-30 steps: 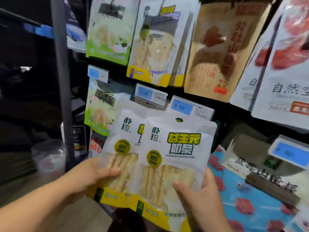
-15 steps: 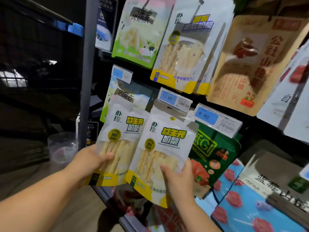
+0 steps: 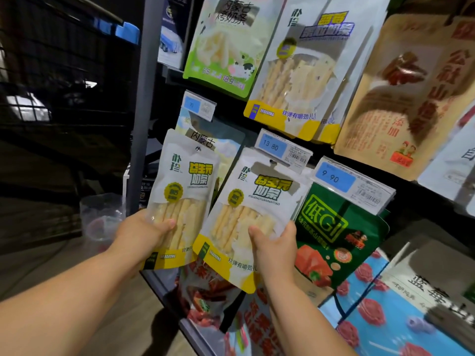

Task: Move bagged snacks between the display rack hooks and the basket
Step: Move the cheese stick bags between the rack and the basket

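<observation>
Two milk-stick bags are being held up at the rack (image 3: pixel 144 98), hands apart: left bag (image 3: pixel 183 191) is being gripped by the left hand (image 3: pixel 140 231), right bag (image 3: pixel 257 201) by the right hand (image 3: pixel 273 242). Hang hole (image 3: pixel 273 161) prob. needs lining up w/ the hidden hook near the 13.80 tag (image 3: pixel 282 149), bag kept flat. Basket isn't being shown; clear tub (image 3: pixel 102 217) contents unclear.

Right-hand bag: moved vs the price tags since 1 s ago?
Yes. The right hand has carried the right bag left: its hang hole sat below the 9.90 tag, and now its top edge meets the 13.80 tag.
</observation>
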The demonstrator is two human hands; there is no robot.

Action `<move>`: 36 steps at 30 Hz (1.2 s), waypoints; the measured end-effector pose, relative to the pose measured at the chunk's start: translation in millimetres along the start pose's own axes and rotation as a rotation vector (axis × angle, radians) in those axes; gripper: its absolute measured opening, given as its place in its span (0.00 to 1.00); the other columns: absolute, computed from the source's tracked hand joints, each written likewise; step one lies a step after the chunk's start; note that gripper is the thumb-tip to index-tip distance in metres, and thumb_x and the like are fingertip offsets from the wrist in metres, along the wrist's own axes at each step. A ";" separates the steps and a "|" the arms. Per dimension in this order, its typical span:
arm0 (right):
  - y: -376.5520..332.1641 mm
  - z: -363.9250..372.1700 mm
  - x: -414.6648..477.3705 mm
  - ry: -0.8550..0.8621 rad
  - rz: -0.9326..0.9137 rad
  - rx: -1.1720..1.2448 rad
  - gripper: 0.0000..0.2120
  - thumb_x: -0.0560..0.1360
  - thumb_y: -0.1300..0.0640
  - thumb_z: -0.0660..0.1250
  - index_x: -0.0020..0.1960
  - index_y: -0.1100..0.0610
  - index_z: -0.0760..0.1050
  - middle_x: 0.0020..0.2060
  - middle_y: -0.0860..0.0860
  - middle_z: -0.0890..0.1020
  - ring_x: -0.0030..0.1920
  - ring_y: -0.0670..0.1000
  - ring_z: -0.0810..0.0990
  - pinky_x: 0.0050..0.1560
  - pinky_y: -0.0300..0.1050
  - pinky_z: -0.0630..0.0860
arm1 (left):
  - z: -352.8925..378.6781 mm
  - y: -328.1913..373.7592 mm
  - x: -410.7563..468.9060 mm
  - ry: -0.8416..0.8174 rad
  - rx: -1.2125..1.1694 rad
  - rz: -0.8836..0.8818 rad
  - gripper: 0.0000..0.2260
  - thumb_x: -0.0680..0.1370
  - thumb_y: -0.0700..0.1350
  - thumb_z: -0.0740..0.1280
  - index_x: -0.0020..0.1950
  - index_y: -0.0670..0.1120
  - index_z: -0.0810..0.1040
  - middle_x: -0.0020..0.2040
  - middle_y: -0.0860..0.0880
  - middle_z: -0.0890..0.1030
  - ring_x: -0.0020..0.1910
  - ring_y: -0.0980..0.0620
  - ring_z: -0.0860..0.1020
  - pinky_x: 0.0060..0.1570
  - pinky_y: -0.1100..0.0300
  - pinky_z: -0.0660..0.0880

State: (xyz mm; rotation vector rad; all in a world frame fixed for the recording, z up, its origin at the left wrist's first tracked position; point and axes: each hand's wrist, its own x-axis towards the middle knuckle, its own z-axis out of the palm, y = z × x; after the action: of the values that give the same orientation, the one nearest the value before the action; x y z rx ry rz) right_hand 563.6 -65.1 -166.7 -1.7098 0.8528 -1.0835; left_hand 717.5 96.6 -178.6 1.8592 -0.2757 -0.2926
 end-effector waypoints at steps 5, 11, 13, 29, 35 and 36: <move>9.6 2.0 9.9 0.033 0.037 -0.005 0.31 0.73 0.58 0.74 0.71 0.58 0.65 0.61 0.52 0.77 0.62 0.54 0.76 0.60 0.48 0.73 | 1.8 -3.9 0.6 -0.035 -0.082 -0.025 0.10 0.74 0.50 0.74 0.53 0.48 0.81 0.48 0.48 0.84 0.50 0.44 0.82 0.57 0.46 0.77; 18.2 -1.0 21.8 0.108 0.081 -0.071 0.16 0.77 0.58 0.69 0.60 0.58 0.68 0.49 0.49 0.76 0.52 0.55 0.76 0.41 0.43 0.67 | 2.1 -5.0 1.9 -0.084 -0.171 -0.045 0.09 0.73 0.50 0.75 0.52 0.52 0.82 0.48 0.49 0.85 0.49 0.46 0.83 0.57 0.44 0.78; 20.4 -1.2 12.6 0.229 0.005 -0.106 0.18 0.75 0.60 0.71 0.59 0.57 0.66 0.49 0.48 0.72 0.51 0.53 0.73 0.42 0.43 0.67 | 1.7 -3.2 2.8 -0.124 -0.168 -0.034 0.10 0.73 0.50 0.75 0.52 0.51 0.82 0.48 0.49 0.85 0.49 0.46 0.83 0.58 0.44 0.77; 13.0 27.1 -33.0 -0.517 0.328 0.283 0.19 0.74 0.62 0.73 0.63 0.54 0.75 0.51 0.50 0.86 0.52 0.53 0.85 0.57 0.56 0.80 | -9.5 -17.2 -1.3 -0.723 -0.431 -0.119 0.32 0.61 0.51 0.83 0.61 0.41 0.79 0.55 0.38 0.83 0.55 0.39 0.82 0.54 0.44 0.80; 23.5 27.3 -44.2 -0.319 0.261 0.229 0.40 0.61 0.41 0.79 0.69 0.50 0.72 0.61 0.46 0.82 0.62 0.51 0.80 0.66 0.58 0.74 | 6.8 -21.9 5.1 -0.708 -0.397 -0.077 0.43 0.49 0.59 0.84 0.60 0.44 0.81 0.54 0.42 0.84 0.54 0.41 0.83 0.59 0.45 0.77; 25.9 28.4 -46.2 -0.278 0.247 0.224 0.49 0.56 0.35 0.80 0.72 0.50 0.69 0.64 0.45 0.79 0.65 0.50 0.77 0.68 0.58 0.72 | 10.7 -20.9 4.9 -0.712 -0.389 -0.076 0.39 0.53 0.60 0.84 0.59 0.45 0.81 0.54 0.43 0.85 0.53 0.42 0.83 0.58 0.46 0.77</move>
State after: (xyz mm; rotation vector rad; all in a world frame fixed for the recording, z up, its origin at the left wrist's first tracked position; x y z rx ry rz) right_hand 570.5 -24.2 -210.2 -1.4804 0.7145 -0.7257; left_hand 719.4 91.6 -202.0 1.3283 -0.5845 -0.9912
